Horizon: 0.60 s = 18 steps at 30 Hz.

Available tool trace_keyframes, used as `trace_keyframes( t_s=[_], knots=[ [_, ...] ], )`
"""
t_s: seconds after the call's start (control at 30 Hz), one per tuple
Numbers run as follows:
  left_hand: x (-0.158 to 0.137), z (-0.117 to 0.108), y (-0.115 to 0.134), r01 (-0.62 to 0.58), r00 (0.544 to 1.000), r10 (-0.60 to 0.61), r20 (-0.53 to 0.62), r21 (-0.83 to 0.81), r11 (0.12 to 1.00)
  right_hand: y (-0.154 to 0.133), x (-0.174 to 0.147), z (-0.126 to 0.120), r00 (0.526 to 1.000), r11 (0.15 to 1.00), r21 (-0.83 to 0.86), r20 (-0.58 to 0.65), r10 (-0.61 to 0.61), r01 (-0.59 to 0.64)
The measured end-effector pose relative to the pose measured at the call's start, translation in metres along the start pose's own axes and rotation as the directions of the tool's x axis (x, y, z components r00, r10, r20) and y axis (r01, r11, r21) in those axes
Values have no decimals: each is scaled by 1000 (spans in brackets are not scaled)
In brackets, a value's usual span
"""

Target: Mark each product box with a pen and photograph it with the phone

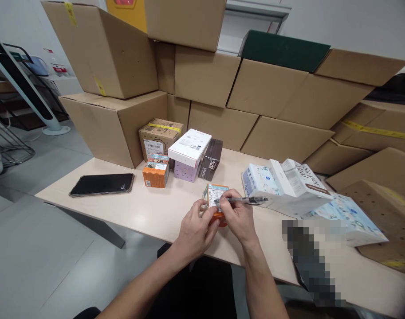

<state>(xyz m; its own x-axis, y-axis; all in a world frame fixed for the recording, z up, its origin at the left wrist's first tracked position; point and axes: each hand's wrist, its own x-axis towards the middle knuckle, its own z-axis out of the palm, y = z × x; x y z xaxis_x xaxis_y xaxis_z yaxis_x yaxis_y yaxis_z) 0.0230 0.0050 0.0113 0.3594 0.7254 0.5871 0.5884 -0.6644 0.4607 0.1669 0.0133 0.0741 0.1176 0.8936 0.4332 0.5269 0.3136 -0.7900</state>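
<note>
A small orange box (215,193) with a printed white label panel rests on the table near its front edge. My left hand (197,226) is closed around the box's left and front sides. In my right hand (240,217) is a pen (250,200), gripped between thumb and fingers, its tip at the printed panel. Whether the tip touches the surface I cannot tell. A similar orange box (156,172) stands farther back on the left, beside a purple box (185,171) with a white box (190,146) lying on it.
A phone (102,184) lies on the left of the table (149,208). Tissue packs (262,179) stand on the right, near a pixelated dark item (308,261). Stacked cardboard boxes (272,88) wall off the back. A dark box (211,160) stands beside the purple one.
</note>
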Motion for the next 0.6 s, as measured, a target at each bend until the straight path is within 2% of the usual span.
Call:
trace_keyframes(
  t_s=[0.37,0.5,0.6],
  knots=[
    [-1,2,-1,-3,1000,3,-1,17,1000,3,-2,0,999,997,74,-22,32,-31],
    [-1,4,-2,-12,999,13,-33,45,999,11,-6,2,984,984,167,-156,85,-58],
    [-1,5,-2,-15,999,17,-42,54,998,16,-14,-6,931,939,340,-325,164,-47]
  ],
)
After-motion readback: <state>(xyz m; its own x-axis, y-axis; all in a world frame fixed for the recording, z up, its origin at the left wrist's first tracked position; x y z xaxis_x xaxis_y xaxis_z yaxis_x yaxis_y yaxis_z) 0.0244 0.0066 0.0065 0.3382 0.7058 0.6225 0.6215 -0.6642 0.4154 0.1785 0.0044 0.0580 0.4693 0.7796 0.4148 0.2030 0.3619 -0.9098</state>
